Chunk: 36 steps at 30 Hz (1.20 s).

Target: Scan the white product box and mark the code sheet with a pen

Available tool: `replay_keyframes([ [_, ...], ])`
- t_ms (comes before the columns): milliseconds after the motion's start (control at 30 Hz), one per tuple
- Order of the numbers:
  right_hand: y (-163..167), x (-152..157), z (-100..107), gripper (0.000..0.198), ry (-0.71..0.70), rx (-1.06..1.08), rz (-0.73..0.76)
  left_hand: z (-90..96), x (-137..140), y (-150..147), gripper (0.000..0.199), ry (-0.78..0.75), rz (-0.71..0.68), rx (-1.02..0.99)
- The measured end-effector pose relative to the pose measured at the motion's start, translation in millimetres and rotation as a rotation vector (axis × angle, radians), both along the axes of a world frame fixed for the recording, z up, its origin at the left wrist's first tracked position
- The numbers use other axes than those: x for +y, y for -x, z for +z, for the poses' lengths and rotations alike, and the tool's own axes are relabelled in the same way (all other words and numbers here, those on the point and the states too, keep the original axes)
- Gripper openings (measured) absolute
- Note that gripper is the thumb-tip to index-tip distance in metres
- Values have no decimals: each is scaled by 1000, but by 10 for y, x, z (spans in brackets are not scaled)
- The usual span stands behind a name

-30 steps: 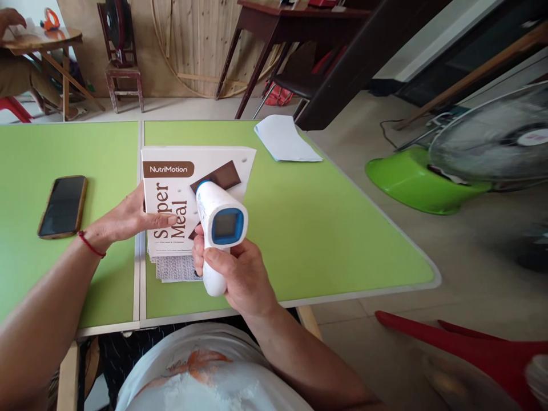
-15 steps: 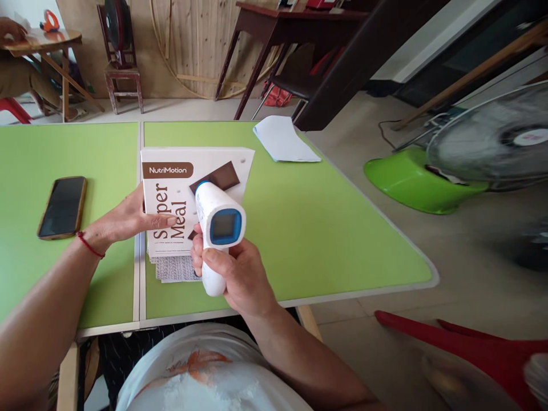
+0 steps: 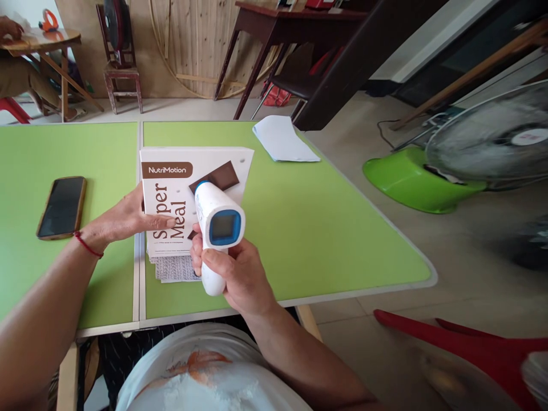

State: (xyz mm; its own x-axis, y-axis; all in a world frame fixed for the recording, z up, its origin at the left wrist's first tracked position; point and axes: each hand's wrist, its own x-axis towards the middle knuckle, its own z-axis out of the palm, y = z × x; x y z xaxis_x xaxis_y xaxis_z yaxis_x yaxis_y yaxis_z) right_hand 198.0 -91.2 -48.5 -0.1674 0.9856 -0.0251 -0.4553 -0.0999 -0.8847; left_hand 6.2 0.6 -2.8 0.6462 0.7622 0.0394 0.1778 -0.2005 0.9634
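Note:
My right hand [image 3: 237,274] grips a white infrared thermometer [image 3: 216,225] with a blue-rimmed screen, its nose pointed at a white "NutriMotion Super Meal" box [image 3: 171,188]. The box lies flat on the green table [image 3: 325,228], over a grey patterned cloth [image 3: 173,268]. My left hand [image 3: 122,220] rests on the box's left edge, with fingers laid across its printed face. A red string circles my left wrist.
A dark phone [image 3: 62,206] lies at the left. A white folded sheet [image 3: 282,140] sits at the far right edge. A fan with a green base [image 3: 406,180] stands on the floor at the right. A red chair [image 3: 454,339] is near my right. Another person sits at the far left table [image 3: 40,40].

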Motion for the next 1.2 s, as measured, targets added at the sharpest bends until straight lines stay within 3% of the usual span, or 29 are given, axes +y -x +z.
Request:
replay_keyframes([
  [200,-19,11,26,30,-54,-58,-30,-38,0,19,64,-17,30,2],
  [333,-204,17,99,28,-190,-213,-110,-44,-8,22,61,-61,141,-33],
  [500,-747,197,135,35,-402,-630,-286,-67,27,31,57,-144,332,-171],
  [567,-970,361,95,47,-452,-847,-335,-96,52,41,58,-173,399,-194],
  [667,-1195,653,-46,66,-540,-1078,-371,-151,89,57,65,-225,484,-191],
  [767,-1259,900,-255,58,-687,-1228,-385,-211,121,79,74,-254,556,-158],
  [933,-1212,1060,-525,39,-883,-1373,-458,-285,163,123,85,-241,515,-120],
  [1100,-1216,1067,-599,39,-868,-1446,-420,-303,190,150,75,-221,454,-73],
  [1200,-1212,1075,-624,38,-856,-1461,-418,-305,205,178,80,-249,419,24],
])
